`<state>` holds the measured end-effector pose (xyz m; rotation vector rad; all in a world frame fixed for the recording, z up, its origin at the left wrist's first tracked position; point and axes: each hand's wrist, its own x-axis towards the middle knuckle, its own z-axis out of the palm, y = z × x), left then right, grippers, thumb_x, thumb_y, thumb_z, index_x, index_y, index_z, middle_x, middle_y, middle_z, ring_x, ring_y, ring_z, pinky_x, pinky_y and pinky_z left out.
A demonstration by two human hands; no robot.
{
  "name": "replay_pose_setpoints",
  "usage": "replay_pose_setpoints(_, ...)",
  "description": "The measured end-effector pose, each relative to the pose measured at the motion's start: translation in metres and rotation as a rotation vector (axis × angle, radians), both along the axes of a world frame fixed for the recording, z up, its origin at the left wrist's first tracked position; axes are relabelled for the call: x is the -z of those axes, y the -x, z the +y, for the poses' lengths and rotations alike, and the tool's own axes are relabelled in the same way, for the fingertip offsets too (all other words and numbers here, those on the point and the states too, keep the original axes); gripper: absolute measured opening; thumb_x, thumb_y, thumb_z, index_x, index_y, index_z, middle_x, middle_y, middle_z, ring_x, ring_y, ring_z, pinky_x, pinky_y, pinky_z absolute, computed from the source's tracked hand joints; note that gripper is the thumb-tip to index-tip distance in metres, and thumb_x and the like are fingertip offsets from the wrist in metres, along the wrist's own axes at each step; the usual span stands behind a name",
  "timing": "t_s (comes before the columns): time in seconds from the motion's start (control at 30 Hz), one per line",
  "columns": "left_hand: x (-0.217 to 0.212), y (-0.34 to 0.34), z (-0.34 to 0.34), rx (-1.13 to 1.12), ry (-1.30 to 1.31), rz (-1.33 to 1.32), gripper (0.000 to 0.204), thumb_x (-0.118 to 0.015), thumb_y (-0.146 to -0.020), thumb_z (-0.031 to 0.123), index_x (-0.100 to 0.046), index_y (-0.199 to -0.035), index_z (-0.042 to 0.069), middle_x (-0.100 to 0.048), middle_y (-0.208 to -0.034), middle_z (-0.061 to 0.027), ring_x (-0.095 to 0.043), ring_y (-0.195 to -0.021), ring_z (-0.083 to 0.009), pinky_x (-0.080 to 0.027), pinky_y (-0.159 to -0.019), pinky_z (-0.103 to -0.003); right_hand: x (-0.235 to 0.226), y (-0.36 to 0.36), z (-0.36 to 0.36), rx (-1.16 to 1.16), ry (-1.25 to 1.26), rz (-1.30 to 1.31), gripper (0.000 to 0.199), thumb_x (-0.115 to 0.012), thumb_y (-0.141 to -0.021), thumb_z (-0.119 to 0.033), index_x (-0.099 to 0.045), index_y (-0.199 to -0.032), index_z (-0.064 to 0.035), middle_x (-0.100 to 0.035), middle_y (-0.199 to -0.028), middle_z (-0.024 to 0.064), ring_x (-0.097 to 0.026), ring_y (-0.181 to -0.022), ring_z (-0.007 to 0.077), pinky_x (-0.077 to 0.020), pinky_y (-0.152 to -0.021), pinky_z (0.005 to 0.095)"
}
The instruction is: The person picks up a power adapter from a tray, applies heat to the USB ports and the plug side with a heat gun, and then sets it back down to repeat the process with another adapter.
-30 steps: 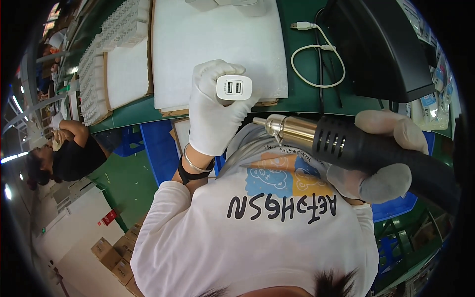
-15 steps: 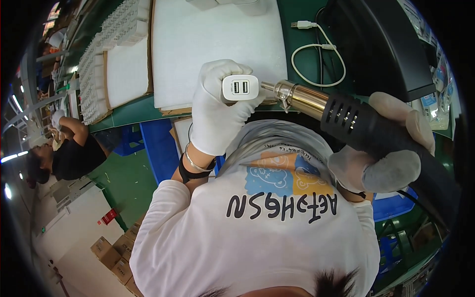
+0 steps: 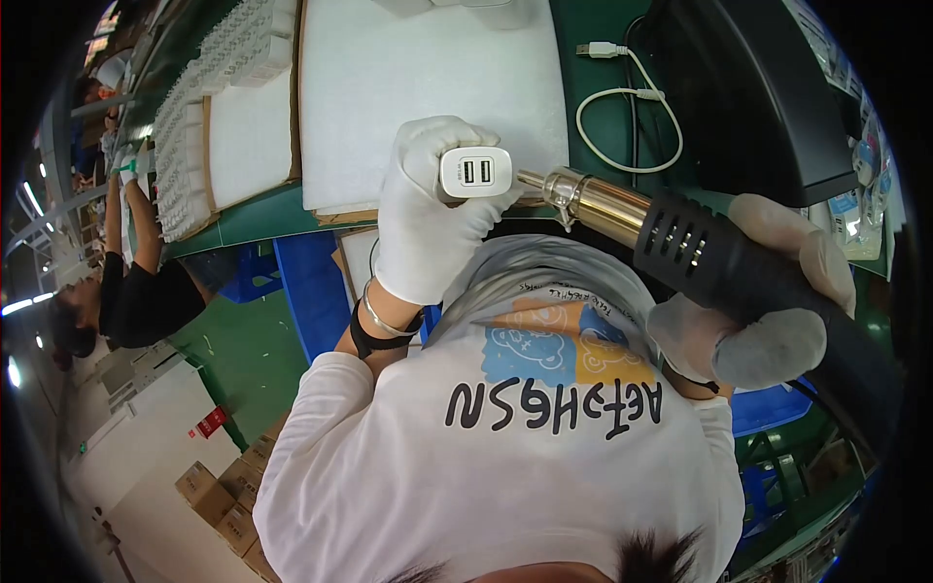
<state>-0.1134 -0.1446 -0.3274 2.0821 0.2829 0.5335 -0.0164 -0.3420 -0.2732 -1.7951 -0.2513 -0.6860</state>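
My left hand, in a white glove, is closed round a small white USB charger. The charger's end with two dark USB ports is turned up. My right hand, with pale coverings on the fingers, grips a black hot-air gun with a brass-coloured metal barrel. Its thin nozzle points left at the charger's right side, close to it. Whether the tip touches the charger I cannot tell. Both hands are over the table's near edge.
Beyond my hands lies a white foam sheet on the green table. A coiled white USB cable is to its right, beside a large black machine. Rows of small white pieces stand at the left. Another person works farther left.
The charger and the hot-air gun have shifted very slightly to the right. At the far left, the other person's arms have moved. My grips are the same.
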Motion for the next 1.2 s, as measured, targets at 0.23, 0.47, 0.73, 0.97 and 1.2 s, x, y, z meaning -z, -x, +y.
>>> replay_pose_setpoints(0.23, -0.001, -0.001, -0.002, 0.001, 0.006, -0.003, 0.051, -0.078, -0.066, -0.011, -0.055, -0.107, 0.007, -0.051, -0.105, -0.0065, -0.056, -0.09, -0.0171, -0.05, -0.079, -0.028, 0.005, 0.001, 0.009, 0.004, 0.007, -0.002, 0.046, -0.045, -0.095, -0.048, -0.054, -0.086, -0.0032, -0.052, -0.071, 0.0027, -0.052, -0.064, 0.0095, -0.0434, -0.061, 0.0229)
replay_pose_setpoints(0.47, 0.001, 0.001, 0.0, -0.016, 0.032, 0.043, 0.051, -0.078, -0.065, -0.011, -0.055, -0.107, 0.008, -0.051, -0.105, -0.0065, -0.056, -0.09, -0.017, -0.05, -0.079, -0.028, 0.004, 0.003, 0.012, 0.007, 0.017, -0.004, 0.046, -0.044, -0.096, -0.047, -0.054, -0.086, -0.0031, -0.052, -0.071, 0.0029, -0.052, -0.064, 0.0097, -0.0435, -0.06, 0.023)
replay_pose_setpoints(0.73, -0.001, 0.0, -0.001, -0.008, -0.027, -0.002, 0.049, -0.078, -0.065, -0.01, -0.055, -0.105, 0.007, -0.052, -0.104, -0.0072, -0.056, -0.09, -0.0178, -0.049, -0.079, -0.029, 0.006, 0.003, 0.007, 0.012, 0.024, -0.005, 0.046, -0.044, -0.096, -0.047, -0.054, -0.085, -0.003, -0.052, -0.071, 0.0032, -0.052, -0.063, 0.0099, -0.0436, -0.059, 0.0232)
replay_pose_setpoints(0.97, -0.001, -0.002, 0.0, 0.009, -0.052, -0.015, 0.048, -0.077, -0.067, -0.012, -0.055, -0.105, 0.007, -0.052, -0.107, -0.0071, -0.056, -0.09, -0.0163, -0.05, -0.078, -0.028, 0.004, 0.003, 0.011, 0.021, 0.031, -0.004, 0.046, -0.044, -0.096, -0.047, -0.054, -0.085, -0.003, -0.053, -0.07, 0.0034, -0.052, -0.063, 0.0101, -0.0437, -0.058, 0.0233)
replay_pose_setpoints(1.2, 0.004, -0.002, 0.0, -0.018, 0.061, -0.049, 0.049, -0.077, -0.066, -0.011, -0.057, -0.107, 0.007, -0.051, -0.109, -0.0076, -0.057, -0.093, -0.0168, -0.051, -0.08, -0.028, 0.006, 0.004, 0.01, 0.014, 0.031, -0.017, 0.046, -0.043, -0.096, -0.046, -0.054, -0.085, -0.0029, -0.053, -0.07, 0.0036, -0.052, -0.062, 0.0103, -0.0438, -0.057, 0.0234)
